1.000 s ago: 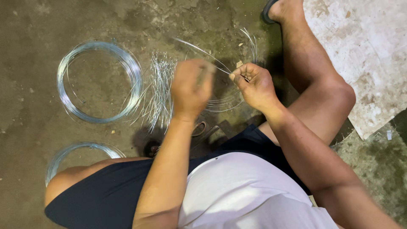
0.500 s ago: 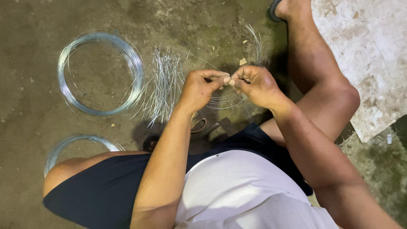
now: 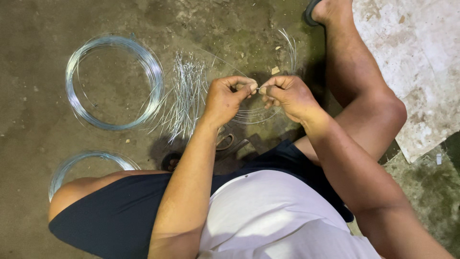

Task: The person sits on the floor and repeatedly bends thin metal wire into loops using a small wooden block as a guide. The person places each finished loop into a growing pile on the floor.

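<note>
My left hand (image 3: 226,98) and my right hand (image 3: 287,95) meet in front of me, fingertips pinched together on a thin silver wire (image 3: 257,88). The wire runs down into a loose coil (image 3: 261,114) under both hands. Just left of my left hand a pile of short cut wire pieces (image 3: 184,98) lies on the concrete floor. Further left lies a large round wire coil (image 3: 112,81).
A second wire coil (image 3: 84,163) lies partly hidden by my left thigh. A pair of pliers or cutters (image 3: 230,143) rests on the floor below my hands. My right leg (image 3: 364,91) stretches to the upper right beside a pale stone slab (image 3: 417,62).
My left hand was raised in a fist over the cut pieces; it has moved right and joined my right hand, both now pinching the wire.
</note>
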